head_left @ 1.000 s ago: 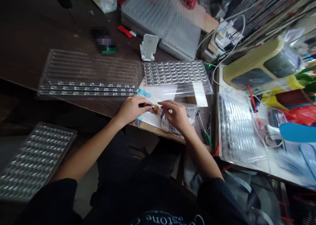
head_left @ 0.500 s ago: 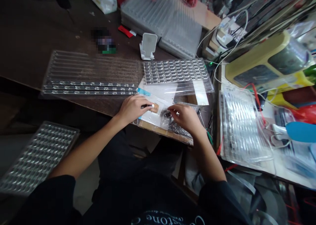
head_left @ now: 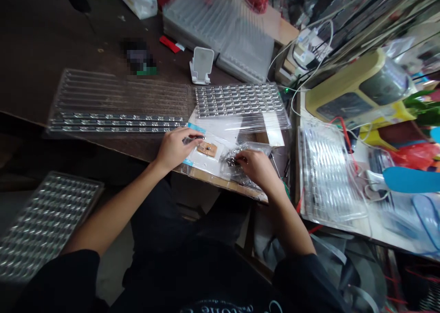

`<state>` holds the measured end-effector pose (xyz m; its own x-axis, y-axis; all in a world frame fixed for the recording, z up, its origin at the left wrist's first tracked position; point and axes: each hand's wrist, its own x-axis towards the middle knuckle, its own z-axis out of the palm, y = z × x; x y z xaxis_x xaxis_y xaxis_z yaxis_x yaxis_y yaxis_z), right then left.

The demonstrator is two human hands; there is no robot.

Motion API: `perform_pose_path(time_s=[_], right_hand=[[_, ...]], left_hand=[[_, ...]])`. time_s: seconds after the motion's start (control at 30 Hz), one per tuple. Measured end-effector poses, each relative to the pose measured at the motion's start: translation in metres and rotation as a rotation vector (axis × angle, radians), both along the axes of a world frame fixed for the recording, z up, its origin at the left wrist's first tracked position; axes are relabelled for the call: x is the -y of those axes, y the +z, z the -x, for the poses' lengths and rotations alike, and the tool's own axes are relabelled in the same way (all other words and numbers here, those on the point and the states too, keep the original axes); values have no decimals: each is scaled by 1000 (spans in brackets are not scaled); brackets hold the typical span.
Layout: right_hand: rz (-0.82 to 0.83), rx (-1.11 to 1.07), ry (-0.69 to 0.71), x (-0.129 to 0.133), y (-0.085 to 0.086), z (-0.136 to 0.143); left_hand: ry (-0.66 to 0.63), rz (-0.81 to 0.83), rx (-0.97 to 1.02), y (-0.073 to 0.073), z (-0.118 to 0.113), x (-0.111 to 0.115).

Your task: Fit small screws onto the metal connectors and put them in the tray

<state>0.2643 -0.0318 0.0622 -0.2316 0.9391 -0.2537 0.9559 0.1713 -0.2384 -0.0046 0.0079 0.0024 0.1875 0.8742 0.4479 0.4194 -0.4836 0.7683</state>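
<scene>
My left hand (head_left: pixel 174 149) pinches a small dark connector with metal ends (head_left: pixel 198 137) between thumb and fingertips. Just below and right of it lies a small brown block (head_left: pixel 207 149) with a tiny metal piece on top, resting on a white sheet (head_left: pixel 206 165). My right hand (head_left: pixel 257 166) has its fingertips closed at a clear plastic bag (head_left: pixel 245 149) full of small shiny metal parts (head_left: pixel 231 161); what those fingers grip is too small to make out. Behind my left hand, a clear tray (head_left: pixel 120 97) holds rows of similar connectors along its near side.
A second clear tray (head_left: pixel 240 100) of shiny parts stands behind the bag. Another filled tray (head_left: pixel 51 221) is low at the left. Farther back are a white phone stand (head_left: pixel 202 64) and stacked clear trays (head_left: pixel 195 19). More trays (head_left: pixel 326 171) lie at the right.
My left hand has drawn back from the brown block with the connector, leaving the block in plain view. My right hand has shifted slightly lower among the metal parts. The whole view has slid a little.
</scene>
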Motion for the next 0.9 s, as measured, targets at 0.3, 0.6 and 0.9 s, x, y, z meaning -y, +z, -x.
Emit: perform_pose_path(time_s=[0.3,0.6,0.9], right_hand=[[-189,-400,81,-13,0,17],[-192,-329,139,-26,-34,72],[-193,-288,155,-22,-38,70]], left_hand=[[8,-2,-5,1,0,1],[101,40,19,3,2,3],[127,48,-20,7,3,1]])
